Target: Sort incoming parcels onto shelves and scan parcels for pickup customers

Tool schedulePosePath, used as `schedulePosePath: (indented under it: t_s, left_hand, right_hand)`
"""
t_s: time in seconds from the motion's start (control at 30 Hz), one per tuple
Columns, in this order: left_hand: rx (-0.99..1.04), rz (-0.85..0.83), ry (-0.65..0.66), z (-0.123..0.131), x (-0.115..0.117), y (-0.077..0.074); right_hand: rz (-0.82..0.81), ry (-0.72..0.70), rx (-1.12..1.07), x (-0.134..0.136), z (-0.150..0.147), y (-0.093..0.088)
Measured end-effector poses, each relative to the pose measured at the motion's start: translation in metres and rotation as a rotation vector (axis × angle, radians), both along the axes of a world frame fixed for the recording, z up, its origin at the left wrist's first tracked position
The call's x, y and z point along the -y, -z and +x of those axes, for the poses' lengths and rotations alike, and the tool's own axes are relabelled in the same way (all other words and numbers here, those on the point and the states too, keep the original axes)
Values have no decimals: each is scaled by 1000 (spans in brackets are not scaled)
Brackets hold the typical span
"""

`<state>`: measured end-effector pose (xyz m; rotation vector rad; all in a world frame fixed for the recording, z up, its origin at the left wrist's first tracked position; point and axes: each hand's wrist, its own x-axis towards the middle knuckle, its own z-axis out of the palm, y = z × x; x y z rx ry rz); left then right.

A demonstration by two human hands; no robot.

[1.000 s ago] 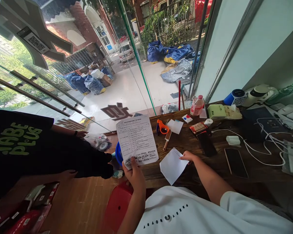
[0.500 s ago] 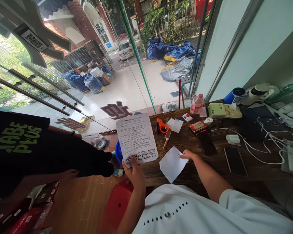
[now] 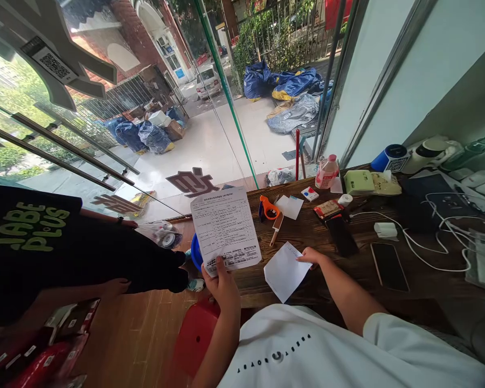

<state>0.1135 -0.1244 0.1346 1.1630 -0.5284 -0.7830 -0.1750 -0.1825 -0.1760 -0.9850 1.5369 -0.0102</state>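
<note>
Paper occupies both my hands in the head view. My left hand (image 3: 222,285) is closed in a pinch, thumb on top, on the bottom edge of a printed form (image 3: 225,229), which rises up and away from that grip above the near left corner of the wooden desk (image 3: 307,231). My right hand (image 3: 313,257) rests its fingertips on the far right corner of a blank white sheet (image 3: 285,271); whether it pinches that corner or only presses it I cannot tell. The sheet lies on the desk just left of that hand, its near corner reaching the desk's edge. Both papers are, I judge, light, thin and floppy. The form keeps its shape best gripped mid-edge, and the sheet would lift most easily by that near corner. Beyond my right hand lie a small brush (image 3: 277,227) and an orange tape cutter (image 3: 269,207), and to its right a dark phone (image 3: 389,265). Left of my left hand is a person in a black shirt (image 3: 44,242).
</note>
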Motion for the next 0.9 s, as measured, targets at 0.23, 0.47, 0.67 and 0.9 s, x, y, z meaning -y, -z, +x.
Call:
schedulePosePath:
  t_s: [0.23, 0.47, 0.67, 0.9]
  left_hand:
    - [-1, -2, 13, 1, 1, 1]
    - [-28, -10, 12, 2, 2, -3]
    - [-45, -8, 1, 3, 3, -4]
    - [-27, 2, 29, 6, 1, -5]
  right_hand:
    - [9, 12, -10, 0, 0, -1]
    - [13, 7, 11, -2, 0, -1]
    - [13, 2, 12, -2, 0, 2]
    - [4, 4, 17, 0, -1, 11]
